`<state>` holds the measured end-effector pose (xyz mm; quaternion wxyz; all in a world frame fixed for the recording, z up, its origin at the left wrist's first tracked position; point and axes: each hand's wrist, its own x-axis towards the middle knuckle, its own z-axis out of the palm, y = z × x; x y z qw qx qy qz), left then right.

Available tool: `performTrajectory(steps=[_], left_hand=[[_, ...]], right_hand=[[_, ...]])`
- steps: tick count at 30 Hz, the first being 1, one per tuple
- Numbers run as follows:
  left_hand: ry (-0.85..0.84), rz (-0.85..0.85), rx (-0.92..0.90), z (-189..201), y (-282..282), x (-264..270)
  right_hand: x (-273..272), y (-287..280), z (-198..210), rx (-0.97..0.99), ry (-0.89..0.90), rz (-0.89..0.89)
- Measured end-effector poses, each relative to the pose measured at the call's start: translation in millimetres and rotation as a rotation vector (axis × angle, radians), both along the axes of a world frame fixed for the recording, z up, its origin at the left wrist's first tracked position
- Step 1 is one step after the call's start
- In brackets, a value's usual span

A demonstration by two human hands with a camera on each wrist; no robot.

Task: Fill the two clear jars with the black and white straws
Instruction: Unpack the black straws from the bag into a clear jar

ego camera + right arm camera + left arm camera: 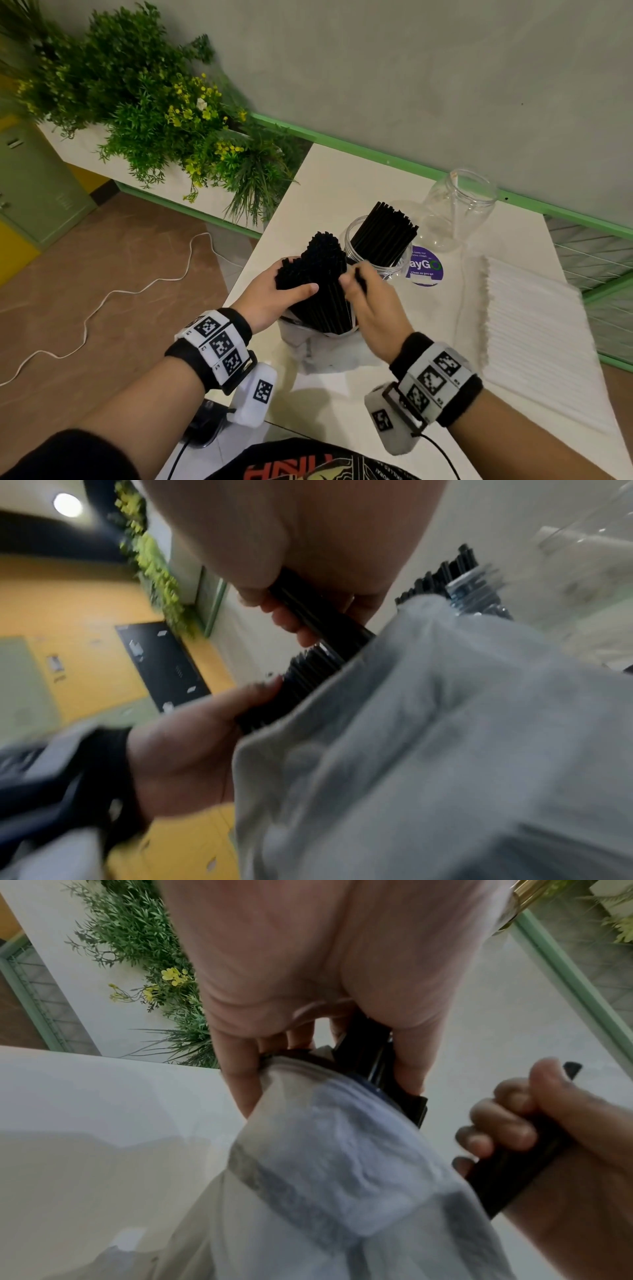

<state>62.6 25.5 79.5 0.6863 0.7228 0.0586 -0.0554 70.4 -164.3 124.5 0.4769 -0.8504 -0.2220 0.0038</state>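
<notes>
Left hand (274, 298) grips the bagged bundle of black straws (320, 274), thumb across; right hand (371, 305), just right, pinches a few straws.

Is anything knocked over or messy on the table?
Yes, one thing: the empty clear jar at the back of the table looks tipped toward its side, so it cannot take white straws as it lies. The other jar stands upright with black straws in it. Nothing looks spilled.
</notes>
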Motion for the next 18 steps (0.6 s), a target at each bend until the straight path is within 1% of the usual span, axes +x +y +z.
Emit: performTrajectory(steps=[2,4,5,7,9,10,11,14,18], left_hand=[[0.003,-0.018,-0.004,1,1,0],[0.011,-0.02,-0.014,1,2,-1],[0.014,-0.018,-0.018,1,2,-1],[0.019,-0.019,-0.011,2,1,-1],[0.027,-0.014,-0.004,4,1,-1],[0.033,-0.006,0.0,5,2,-1],[0.038,0.0,0.0,5,2,-1],[0.054,-0.016,-0.002,5,1,-2],[0.089,-0.11,-0.029,1,-1,-2]], right_hand=[[15,-1,7,0.083,0.02,-0.122],[30,-2,9,0.094,0.054,-0.183],[34,-3,8,0.075,0.067,-0.197],[33,-11,2,-0.006,0.012,-0.217],[23,-20,-4,-0.093,-0.092,-0.196],[17,-25,-8,-0.134,-0.113,-0.168],[13,-29,-13,-0.176,-0.1,-0.131],[8,-35,-31,-0.26,0.021,-0.035],[13,-26,-45,-0.325,0.123,0.022]])
